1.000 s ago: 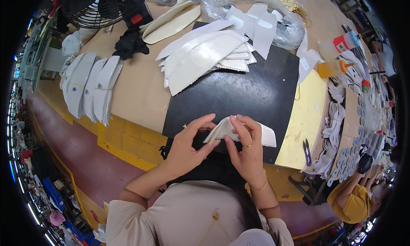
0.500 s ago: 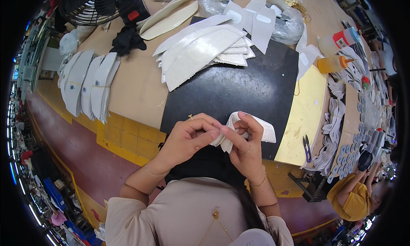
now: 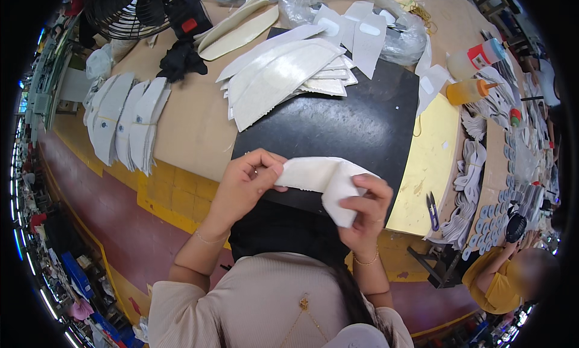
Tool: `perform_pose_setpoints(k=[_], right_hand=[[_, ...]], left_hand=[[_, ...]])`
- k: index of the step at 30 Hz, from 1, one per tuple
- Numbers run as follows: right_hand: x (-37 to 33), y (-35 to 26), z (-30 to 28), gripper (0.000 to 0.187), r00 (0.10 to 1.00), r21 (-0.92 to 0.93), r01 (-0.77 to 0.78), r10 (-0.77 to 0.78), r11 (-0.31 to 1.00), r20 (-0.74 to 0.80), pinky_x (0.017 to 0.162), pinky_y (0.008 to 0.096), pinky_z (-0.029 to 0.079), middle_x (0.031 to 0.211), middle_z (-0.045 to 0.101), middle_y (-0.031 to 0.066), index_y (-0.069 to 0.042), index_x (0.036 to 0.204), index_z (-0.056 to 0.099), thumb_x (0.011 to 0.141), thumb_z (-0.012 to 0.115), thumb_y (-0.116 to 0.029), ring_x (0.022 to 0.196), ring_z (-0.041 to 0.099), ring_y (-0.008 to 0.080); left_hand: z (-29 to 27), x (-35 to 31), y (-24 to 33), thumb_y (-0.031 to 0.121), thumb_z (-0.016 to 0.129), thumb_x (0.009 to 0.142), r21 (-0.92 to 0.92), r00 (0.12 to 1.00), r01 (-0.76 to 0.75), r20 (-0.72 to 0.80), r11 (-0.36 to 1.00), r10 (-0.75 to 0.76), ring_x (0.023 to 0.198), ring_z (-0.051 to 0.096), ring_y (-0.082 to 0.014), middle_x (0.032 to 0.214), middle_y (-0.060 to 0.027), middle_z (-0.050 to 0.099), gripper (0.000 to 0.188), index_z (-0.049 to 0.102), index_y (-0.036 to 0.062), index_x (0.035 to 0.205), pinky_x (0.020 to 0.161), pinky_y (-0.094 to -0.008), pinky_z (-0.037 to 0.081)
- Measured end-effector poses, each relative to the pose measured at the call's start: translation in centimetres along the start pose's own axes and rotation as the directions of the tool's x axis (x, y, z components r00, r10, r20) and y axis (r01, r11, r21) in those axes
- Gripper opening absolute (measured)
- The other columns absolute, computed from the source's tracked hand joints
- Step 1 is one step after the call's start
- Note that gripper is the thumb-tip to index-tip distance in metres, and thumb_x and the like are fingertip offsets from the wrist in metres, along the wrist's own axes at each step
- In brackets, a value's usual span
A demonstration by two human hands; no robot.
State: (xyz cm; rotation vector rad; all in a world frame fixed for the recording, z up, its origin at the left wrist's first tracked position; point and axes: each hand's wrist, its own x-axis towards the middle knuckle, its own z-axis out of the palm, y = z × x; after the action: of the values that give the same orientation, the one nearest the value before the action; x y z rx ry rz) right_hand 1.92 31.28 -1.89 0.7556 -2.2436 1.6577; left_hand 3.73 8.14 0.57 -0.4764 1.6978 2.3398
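Observation:
A long white fabric panel (image 3: pixel 310 174) is stretched between my hands over the near edge of a black mat (image 3: pixel 356 121). My left hand (image 3: pixel 250 176) pinches its left end between thumb and fingers. Toward the other end, my right hand (image 3: pixel 368 206) grips the panel, which folds over and hangs down there. Beyond my hands, a fanned stack of similar white curved panels (image 3: pixel 283 70) lies on the far left part of the mat.
Bundled grey pieces (image 3: pixel 126 121) lie at the table's left. On the right are a yellow sheet (image 3: pixel 425 173), thread snips (image 3: pixel 433 212), an orange-filled bottle (image 3: pixel 467 91) and a clear bottle (image 3: pixel 476 57). A black fan (image 3: pixel 136 10) stands far left. A person in yellow (image 3: pixel 494 281) works at right.
My hands have moved apart, left hand leftward and right hand rightward. The panel, bunched between them before, is now spread out with its right part folded down.

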Motion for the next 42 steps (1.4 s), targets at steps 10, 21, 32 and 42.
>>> perform_pose_setpoints(k=[10,21,32,42], right_hand=[[0.3,1.2,-7.8,0.016,0.942,0.516,0.076,0.109,0.853,-0.319,0.102,0.046,0.04,0.098,0.057,0.0071,-0.014,0.097,0.049,0.092,0.063,-0.015,0.116,0.053,0.0268],[-0.7,0.0,-11.3,0.037,0.914,0.649,0.082,0.203,0.756,-0.352,0.072,0.036,0.049,0.102,0.051,0.0067,-0.008,0.119,0.053,0.086,0.068,-0.001,0.085,0.057,0.0198],[-1.2,2.5,-3.7,0.024,0.916,0.641,-0.303,0.401,0.706,-0.009,0.093,0.028,0.046,0.119,0.056,0.0111,-0.001,0.109,0.065,0.087,0.064,0.009,0.106,0.056,0.0161],[-0.9,2.5,-3.7,0.022,0.938,0.614,-0.297,0.343,0.732,0.044,0.093,0.0278,0.047,0.115,0.055,0.0108,0.001,0.109,0.066,0.089,0.063,0.01,0.107,0.057,0.0172]], left_hand=[[1.8,1.3,2.6,0.012,0.07,0.092,0.56,0.95,-0.31,0.147,0.769,0.276,0.073,0.063,-0.0083,0.091,-0.0026,0.07,0.018,0.071,0.0032,0.107,0.062,-0.0233,0.05],[-2.4,5.2,6.1,0.021,0.075,0.086,0.995,0.566,-0.085,-0.001,0.06,0.824,0.098,0.061,-0.0254,0.115,-0.0123,0.061,0.033,0.069,0.0031,0.112,0.086,-0.0376,0.05],[18.6,22.4,4.1,0.026,0.071,0.084,0.786,0.651,-0.591,0.597,-0.18,0.468,0.099,0.063,-0.0379,0.097,-0.0199,0.068,0.03,0.067,-0.0001,0.098,0.087,-0.046,0.046],[23.7,26.7,0.3,0.006,0.059,0.082,0.871,0.731,-0.487,0.442,-0.056,0.521,0.096,0.065,-0.0406,0.098,-0.0204,0.067,0.035,0.056,0.0038,0.117,0.084,-0.0512,0.044]])
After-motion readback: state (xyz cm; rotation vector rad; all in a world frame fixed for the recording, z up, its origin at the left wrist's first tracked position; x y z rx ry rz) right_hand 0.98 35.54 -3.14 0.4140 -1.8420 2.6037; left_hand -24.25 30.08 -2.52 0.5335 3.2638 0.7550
